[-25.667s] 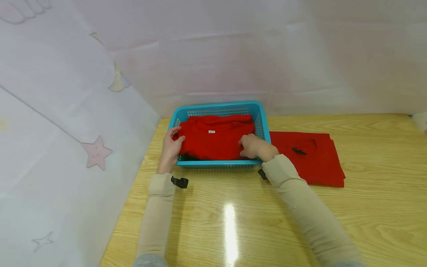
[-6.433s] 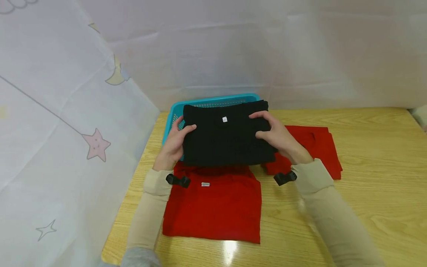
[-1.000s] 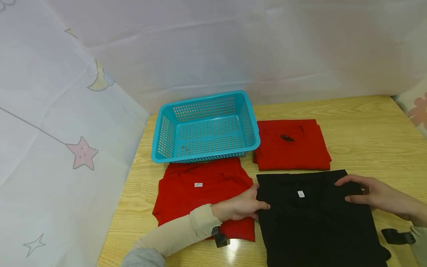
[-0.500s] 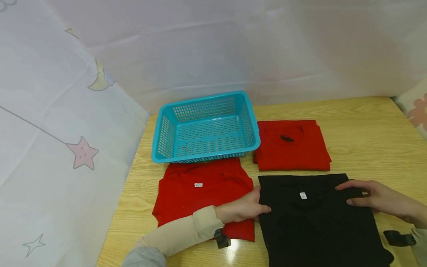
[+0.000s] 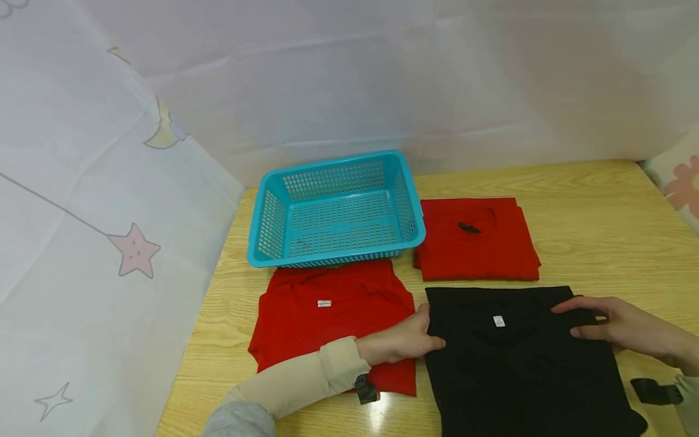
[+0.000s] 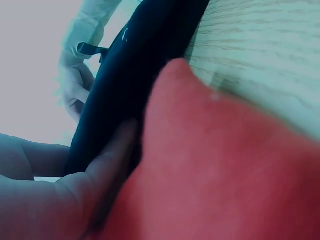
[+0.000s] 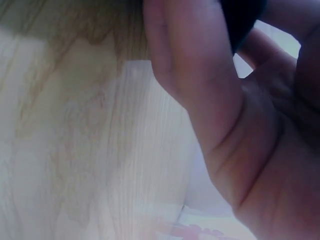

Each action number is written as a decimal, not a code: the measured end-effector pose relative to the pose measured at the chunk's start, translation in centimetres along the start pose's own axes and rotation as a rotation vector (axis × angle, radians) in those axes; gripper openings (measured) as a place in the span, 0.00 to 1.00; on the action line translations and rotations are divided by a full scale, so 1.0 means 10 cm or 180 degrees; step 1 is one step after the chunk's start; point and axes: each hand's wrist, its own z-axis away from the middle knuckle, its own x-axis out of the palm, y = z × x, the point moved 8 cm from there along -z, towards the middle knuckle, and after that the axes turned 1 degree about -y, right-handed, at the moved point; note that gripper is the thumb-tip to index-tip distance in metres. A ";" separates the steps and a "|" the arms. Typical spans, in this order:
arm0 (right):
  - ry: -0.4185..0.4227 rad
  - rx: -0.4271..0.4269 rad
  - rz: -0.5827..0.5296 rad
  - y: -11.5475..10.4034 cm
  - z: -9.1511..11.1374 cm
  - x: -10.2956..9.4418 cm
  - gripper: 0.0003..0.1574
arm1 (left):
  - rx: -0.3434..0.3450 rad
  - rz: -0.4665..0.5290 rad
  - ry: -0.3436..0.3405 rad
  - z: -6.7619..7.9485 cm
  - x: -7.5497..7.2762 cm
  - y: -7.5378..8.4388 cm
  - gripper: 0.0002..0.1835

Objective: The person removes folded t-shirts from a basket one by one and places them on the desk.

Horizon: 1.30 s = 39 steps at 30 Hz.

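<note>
A folded black T-shirt [image 5: 524, 364] with a white neck label lies at the front right in the head view. My left hand [image 5: 406, 337] grips its left edge, thumb on top and the other fingers beneath. At its right edge my right hand [image 5: 614, 325] holds the cloth, with thumb and index finger on top. A folded red T-shirt [image 5: 327, 328] with a white label lies partly under my left forearm. Behind the black one is a stack of folded red T-shirts [image 5: 480, 249] with a dark mark at the collar. The left wrist view shows blurred red cloth [image 6: 215, 160] beside my fingers.
A blue perforated plastic basket [image 5: 338, 252] stands at the back, near the sheet-covered wall [image 5: 355, 85]. The wooden table [image 5: 611, 243] ends against a patterned white sheet on the left.
Red T-shirts have gone from the basket to the table in front. The black T-shirt, earlier held over the basket, has moved right and forward. Over the last second it shifted only slightly.
</note>
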 end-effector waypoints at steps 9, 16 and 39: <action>-0.0126 -0.0116 -0.0049 -0.08 0.03 -0.01 0.25 | -0.0073 -0.0089 -0.0046 -0.03 -0.03 0.03 0.47; -0.0324 -0.0049 -0.0269 -0.08 0.01 0.03 0.23 | 0.0075 -0.0298 -0.0055 0.03 -0.11 0.19 0.48; 0.0804 -0.0197 0.2460 -1.25 0.02 -0.46 0.36 | 0.0978 -0.3021 0.1521 1.22 -1.23 0.91 0.33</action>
